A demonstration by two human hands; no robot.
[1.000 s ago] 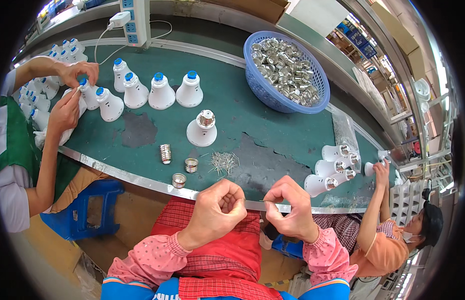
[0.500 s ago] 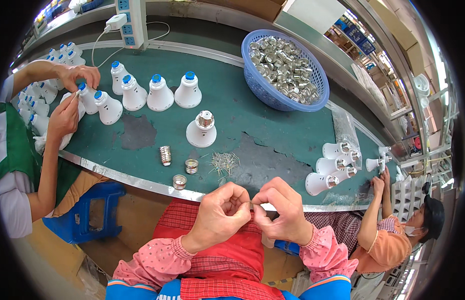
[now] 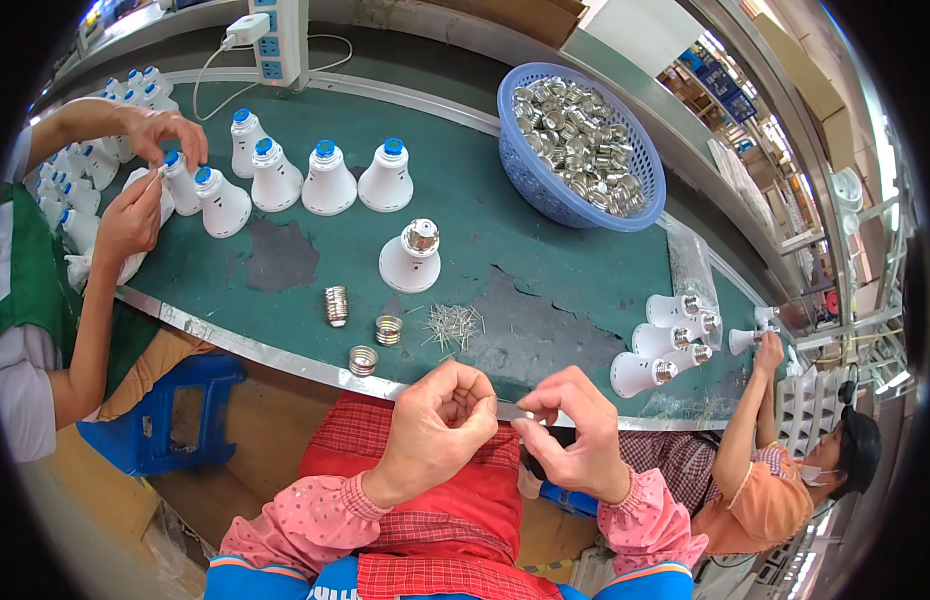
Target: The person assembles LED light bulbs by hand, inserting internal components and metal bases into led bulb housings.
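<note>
From afar I see the right hand (image 3: pixel 582 435) has just parted from the left hand (image 3: pixel 437 425), so joint fingertip work seems paused. Left grip is pinched, right loosened; contents I cannot tell. Thin pins (image 3: pixel 452 327) lie at 12 o'clock on the surface (image 3: pixel 565 262).

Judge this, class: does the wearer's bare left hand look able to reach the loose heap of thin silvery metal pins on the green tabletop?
Probably yes. The left hand is just below the heap of pins in the picture, with nothing standing between; the ribbed silver metal screw caps lie off to the left.
</note>
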